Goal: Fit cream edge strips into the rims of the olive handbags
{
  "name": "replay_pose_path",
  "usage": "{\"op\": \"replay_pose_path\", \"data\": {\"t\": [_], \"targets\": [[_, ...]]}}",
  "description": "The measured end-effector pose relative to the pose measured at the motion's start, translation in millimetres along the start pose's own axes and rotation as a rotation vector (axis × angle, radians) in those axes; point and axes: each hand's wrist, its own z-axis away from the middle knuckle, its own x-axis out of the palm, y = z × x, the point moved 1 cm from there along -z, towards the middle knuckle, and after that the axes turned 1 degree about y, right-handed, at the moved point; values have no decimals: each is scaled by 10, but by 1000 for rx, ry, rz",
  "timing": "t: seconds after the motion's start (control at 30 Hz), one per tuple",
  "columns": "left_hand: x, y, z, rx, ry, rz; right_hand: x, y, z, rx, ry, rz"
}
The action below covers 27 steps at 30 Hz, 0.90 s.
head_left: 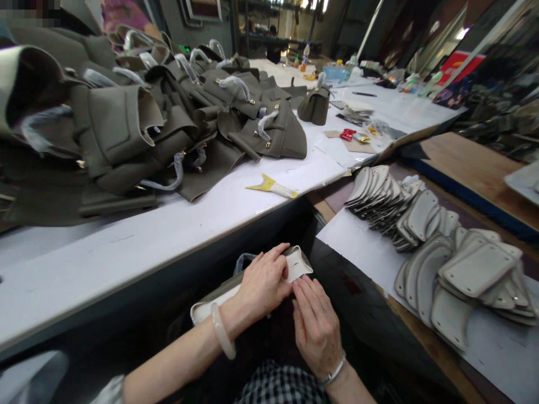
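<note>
Bag (pixel 300 265), one, sits near, below the white table (pixel 177 224): my left hand (pixel 266 280) curls closed around it; my right hand (pixel 318 322) has fingers together at its edge, pinching or not I can't tell. On the table, one yellow scrap (pixel 273 187); left, grey bags (pixel 287 134) beyond counting; right, heaped pale pieces (pixel 482 266). Far shelves (pixel 273 38) stand dim.

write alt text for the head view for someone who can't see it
A left hand and right hand touch one end of a grey-and-white bag. Grey bags lie heaped on a white table beyond; stacked pale pieces sit at right.
</note>
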Motion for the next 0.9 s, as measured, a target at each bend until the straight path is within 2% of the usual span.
{"op": "replay_pose_path", "data": {"t": [0.17, 0.4, 0.63, 0.7, 0.8, 0.83, 0.9], "targets": [[-8, -50, 239, 1, 34, 1, 63, 5, 49, -9, -2, -51], [-1, -79, 656, -136, 178, 3, 159, -206, 110, -41, 22, -158], [6, -49, 924, -162, 331, -4, 183, -301, 119, -79, 17, -205], [15, -69, 1083, -158, 457, 26, 185, -303, 117, -89, 18, -206], [102, -206, 1360, -264, 838, 211, 195, -294, 121, -95, 8, -209], [170, -285, 1443, -365, 997, 362, 197, -290, 122, -97, 3, -209], [394, -468, 1552, -700, 1248, 908, 198, -282, 119, -106, 1, -210]]}}
